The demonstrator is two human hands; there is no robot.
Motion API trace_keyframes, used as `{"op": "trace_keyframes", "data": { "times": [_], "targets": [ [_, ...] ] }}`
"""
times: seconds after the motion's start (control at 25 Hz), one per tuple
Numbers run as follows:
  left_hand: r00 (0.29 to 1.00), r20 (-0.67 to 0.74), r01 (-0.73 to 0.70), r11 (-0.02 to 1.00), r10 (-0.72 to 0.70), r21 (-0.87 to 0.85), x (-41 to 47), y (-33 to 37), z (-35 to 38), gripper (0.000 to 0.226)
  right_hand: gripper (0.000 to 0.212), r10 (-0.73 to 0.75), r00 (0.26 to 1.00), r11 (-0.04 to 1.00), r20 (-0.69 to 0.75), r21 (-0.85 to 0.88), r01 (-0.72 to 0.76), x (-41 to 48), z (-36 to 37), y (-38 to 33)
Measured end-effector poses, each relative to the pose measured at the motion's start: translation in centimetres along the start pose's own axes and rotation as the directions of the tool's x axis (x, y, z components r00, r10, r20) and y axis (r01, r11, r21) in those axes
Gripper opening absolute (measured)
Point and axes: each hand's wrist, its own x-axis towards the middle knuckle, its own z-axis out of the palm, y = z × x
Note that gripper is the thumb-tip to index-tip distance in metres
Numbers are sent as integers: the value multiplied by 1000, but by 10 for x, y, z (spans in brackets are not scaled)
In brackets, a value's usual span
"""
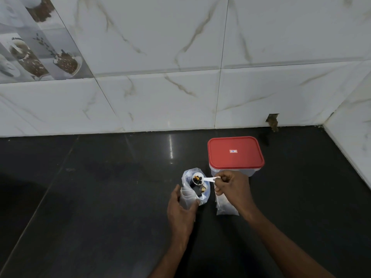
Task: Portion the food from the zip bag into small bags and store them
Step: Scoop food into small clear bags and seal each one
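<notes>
A clear zip bag (187, 177) stands open on the black counter, with dark food inside it. My left hand (180, 211) grips the bag's near side, together with a thin small bag pressed against it. My right hand (230, 187) pinches the handle of a white plastic scoop (197, 179). The scoop's bowl hovers over the bag's mouth and holds a few dark and yellowish pieces. A flat stack of small clear bags (225, 207) lies under my right wrist, partly hidden by it.
A clear box with a red lid (234, 152) stands just behind my right hand. The white marble-tiled wall (160, 101) runs along the back of the counter, and a side wall (353, 137) closes in at the right. The black counter (90, 197) stretches to the left.
</notes>
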Motion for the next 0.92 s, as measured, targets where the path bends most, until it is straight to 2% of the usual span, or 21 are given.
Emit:
{"op": "trace_keyframes", "data": {
  "times": [0.36, 0.52, 0.64, 0.8, 0.88, 0.92],
  "targets": [
    [999, -8, 31, 999, -31, -23, -4, -4, -1, 78, 16, 45, 998, 998, -31, -46, -46, 1, 6, 16],
    [1000, 7, 19, 1000, -18, -23, -3, -1, -2, 79, 16, 85, 996, 996, -40, -8, -86, 1, 6, 20],
    [1000, -10, 15, 1000, -16, -26, 1, -1, -2, 77, 15, 66, 997, 997, -50, 52, -63, -1, 3, 14],
    [1000, 4, 9, 1000, -9, -17, 7, -2, -2, 68, 14, -36, 999, 996, -15, 78, 37, -12, 4, 3],
    [1000, 13, -1, 1000, 1, -28, 7, -2, -1, 67, 13, -237, 971, 966, 15, -106, 237, -24, 12, 4],
    [1000, 14, -5, 999, 5, -40, 7, -3, 0, 66, 17, -397, 916, 880, 59, -260, 398, -30, 16, 7]
  ]
}}
